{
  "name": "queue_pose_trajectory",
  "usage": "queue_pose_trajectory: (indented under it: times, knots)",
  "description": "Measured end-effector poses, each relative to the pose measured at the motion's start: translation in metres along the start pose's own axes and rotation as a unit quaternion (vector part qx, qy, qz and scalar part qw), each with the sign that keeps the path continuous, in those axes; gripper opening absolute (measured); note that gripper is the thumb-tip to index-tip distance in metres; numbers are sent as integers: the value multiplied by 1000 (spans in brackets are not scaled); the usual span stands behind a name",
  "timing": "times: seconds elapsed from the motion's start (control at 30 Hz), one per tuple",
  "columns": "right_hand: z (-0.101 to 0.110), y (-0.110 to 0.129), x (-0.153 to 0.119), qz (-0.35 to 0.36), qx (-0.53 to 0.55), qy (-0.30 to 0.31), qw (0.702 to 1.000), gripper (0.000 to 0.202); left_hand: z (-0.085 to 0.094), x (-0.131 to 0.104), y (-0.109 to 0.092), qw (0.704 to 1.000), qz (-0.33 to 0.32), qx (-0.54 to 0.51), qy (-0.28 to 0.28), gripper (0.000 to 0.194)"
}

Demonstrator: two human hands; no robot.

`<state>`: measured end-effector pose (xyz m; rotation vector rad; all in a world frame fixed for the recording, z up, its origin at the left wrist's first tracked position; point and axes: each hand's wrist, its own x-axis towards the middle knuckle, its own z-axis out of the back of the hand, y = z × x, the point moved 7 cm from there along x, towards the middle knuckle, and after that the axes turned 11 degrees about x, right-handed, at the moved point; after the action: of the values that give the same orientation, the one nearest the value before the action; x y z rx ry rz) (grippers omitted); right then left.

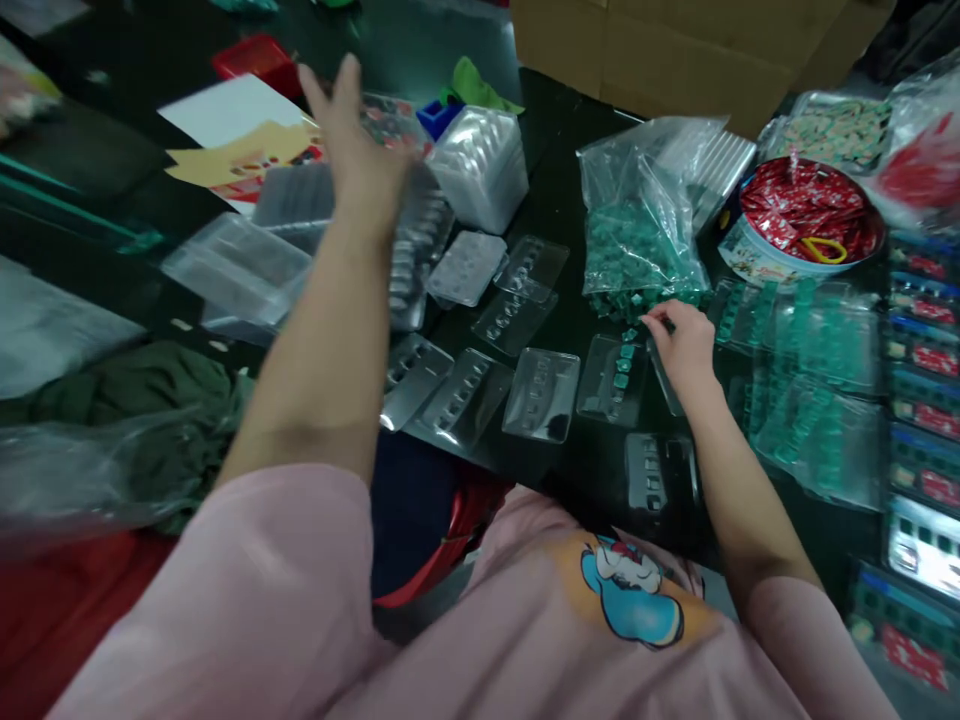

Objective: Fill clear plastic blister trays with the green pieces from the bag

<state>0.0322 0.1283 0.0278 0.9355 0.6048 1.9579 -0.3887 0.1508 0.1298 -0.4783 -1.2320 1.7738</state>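
My left hand (364,160) is stretched out over the far left of the table, its fingers apart and nothing visible in them. Beneath and beside it are stacked clear plastic trays (300,190) and a printed yellow and red card (251,160). My right hand (684,345) has its fingertips pinched together at the edge of a pile of small green pieces (637,300); what they hold is too small to make out. Just left of it, a clear blister tray (600,378) has a row of green pieces in its slots. Other blister trays (540,395) lie along the table's near edge.
An open plastic bag (637,230) of green pieces stands behind my right hand. To its right is a round tin (780,262) of red packets. Filled trays (817,340) and packed sets (922,355) line the right side. A cardboard box (675,60) stands at the back.
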Motion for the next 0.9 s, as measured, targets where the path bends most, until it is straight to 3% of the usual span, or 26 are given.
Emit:
queue_pose_trajectory:
  times: [0.03,0.07,0.13,0.23,0.33,0.43,0.5,0.63,0.7,0.77,0.9]
  knots:
    - [-2,-8,6,-14,-29,14,999,10,13,7,-1,995,-41,68,-62,37]
    - [-6,-15,10,-25,-51,36,998,9,14,6,1,987,-65,121,-83,39]
    - [-23,-27,11,-44,-82,95,991,15,-4,-17,5,972,-108,193,-75,39]
    - [-50,-41,5,-64,-113,168,977,24,-60,-83,17,960,-147,236,23,38]
    - [-62,-46,2,-55,-134,192,971,27,-119,-153,40,940,-154,241,188,28]
    - [-60,-47,4,-59,-132,197,970,23,-149,-197,61,917,-151,256,266,21]
    - [-53,-46,5,-69,-105,180,976,20,-154,-209,65,919,-148,260,255,18]
    - [-33,-31,-3,-64,18,99,993,10,-160,-220,47,962,-122,165,178,21]
    - [-26,-20,-13,-64,89,62,992,6,-175,-228,39,975,-71,57,204,24]
    - [-22,-9,-25,-73,146,34,986,4,-194,-238,34,970,0,-64,235,28]
    - [-21,9,-51,-108,236,19,965,4,-213,-250,34,953,100,-189,215,31]
